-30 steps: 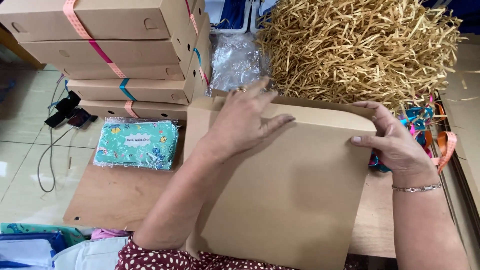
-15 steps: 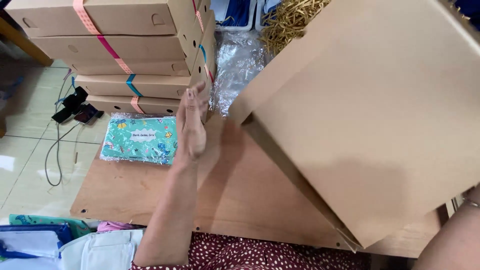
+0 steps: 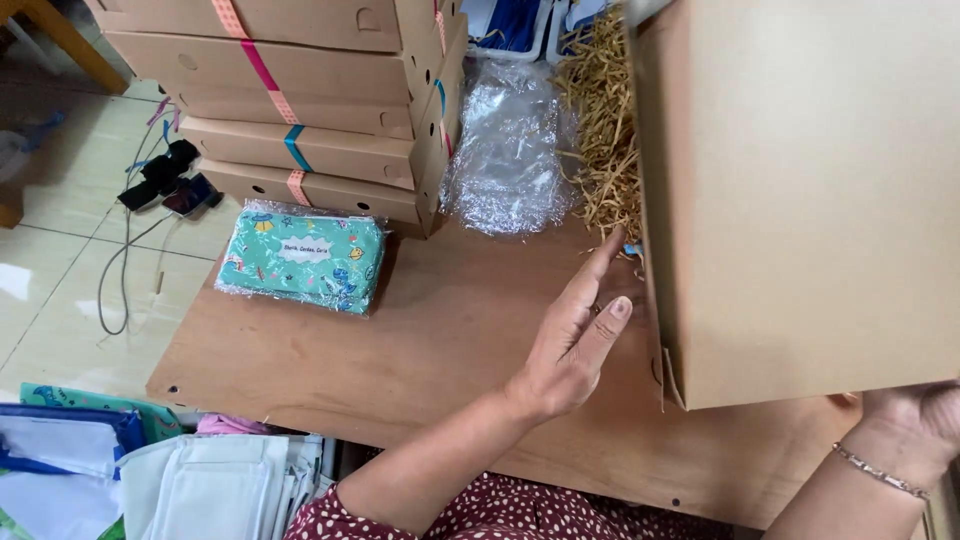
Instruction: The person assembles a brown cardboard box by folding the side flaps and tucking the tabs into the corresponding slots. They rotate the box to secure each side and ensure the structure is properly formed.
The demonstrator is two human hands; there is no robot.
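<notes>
Two hands (image 3: 575, 340) at one plain brown cardboard box (image 3: 800, 200), raised over the wooden worktop (image 3: 400, 350).
The left hand, open and flat-fingered, sits just beside its left wall; the right hand (image 3: 915, 415) grips its lower edge.

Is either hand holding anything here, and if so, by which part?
The right hand holds the brown cardboard box up by its lower edge. The left hand is open and flat beside the box, gripping nothing.

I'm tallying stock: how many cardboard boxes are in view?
5, maybe more hidden. Four lie stacked at the table's back left: top, second, third, bottom. The fifth box is held up at right by the right hand.
</notes>
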